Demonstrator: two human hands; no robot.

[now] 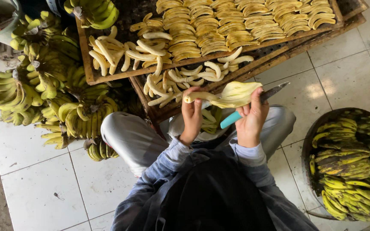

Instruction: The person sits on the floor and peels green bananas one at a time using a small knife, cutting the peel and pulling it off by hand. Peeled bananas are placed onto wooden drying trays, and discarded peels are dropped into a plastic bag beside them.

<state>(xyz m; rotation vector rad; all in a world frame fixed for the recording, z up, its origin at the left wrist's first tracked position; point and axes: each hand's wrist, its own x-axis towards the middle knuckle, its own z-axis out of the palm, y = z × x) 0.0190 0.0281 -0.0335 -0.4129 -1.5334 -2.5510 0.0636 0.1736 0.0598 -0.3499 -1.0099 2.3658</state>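
Centrally, the left hand (191, 114) grips a peeled banana (225, 95); the right hand (252, 119) clasps its loose peel and a teal-handled knife (253, 105); wooden drying trays (108, 77) fill the upper frame.

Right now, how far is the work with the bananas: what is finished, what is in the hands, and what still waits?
Done: peeled pale bananas and flattened yellow slices lie on the wooden trays. In hand: the left hand holds a peeled banana, and the right hand holds a teal-handled knife against it. Left: green-yellow unpeeled bunches on the floor and more in the dark round basket.
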